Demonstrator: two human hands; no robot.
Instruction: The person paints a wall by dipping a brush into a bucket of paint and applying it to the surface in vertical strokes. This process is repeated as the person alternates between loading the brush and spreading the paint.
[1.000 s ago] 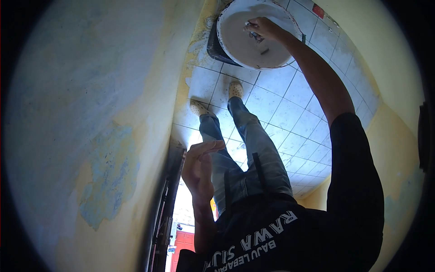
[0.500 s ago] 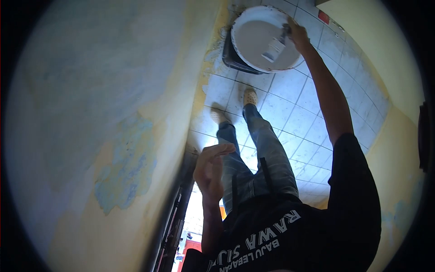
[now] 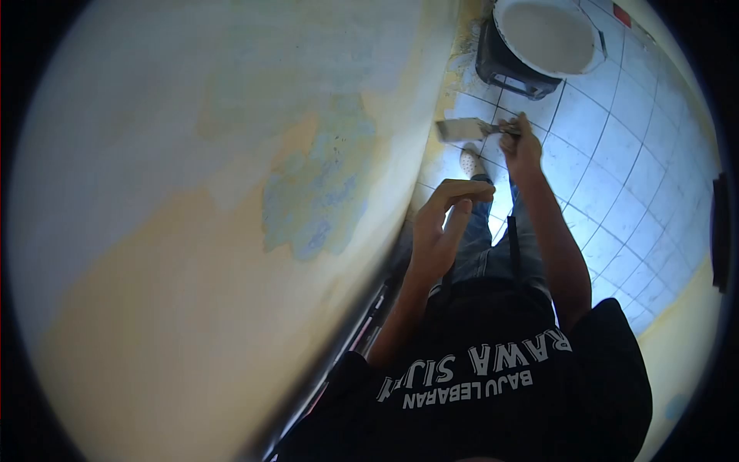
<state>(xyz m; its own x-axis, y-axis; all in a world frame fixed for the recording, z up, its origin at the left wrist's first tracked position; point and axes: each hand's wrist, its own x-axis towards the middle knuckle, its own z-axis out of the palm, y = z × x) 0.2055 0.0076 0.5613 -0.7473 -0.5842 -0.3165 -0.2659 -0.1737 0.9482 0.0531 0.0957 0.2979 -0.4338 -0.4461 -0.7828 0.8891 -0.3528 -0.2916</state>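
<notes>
Here's the scraper (image 3: 464, 129), just above and right of centre in the frame, its broad blade pointing left and smeared with something pale, the blade edge a little blurred. On its handle is the right hand (image 3: 522, 146), fingers clenched round the grip, clear of the wall (image 3: 169, 308). Just below and to the left comes the left hand (image 3: 440, 231), fingers released from any grip, held together and bent over toward the right, thumb raised beneath them. Up at the upper right sits a wide white basin (image 3: 566, 75) with pale, greyish paste (image 3: 543, 35) in it, resting on a black stand (image 3: 493, 58). Under the scraper, one light, holed shoe (image 3: 470, 162) shows on the tiled floor (image 3: 616, 154), with blue jeans (image 3: 479, 266) below it. Filling the left side is that wall, yellowish and pale, a rough bluish patch (image 3: 323, 192) near the middle. Across the bottom, a black shirt (image 3: 493, 423) with white lettering, upside down.
</notes>
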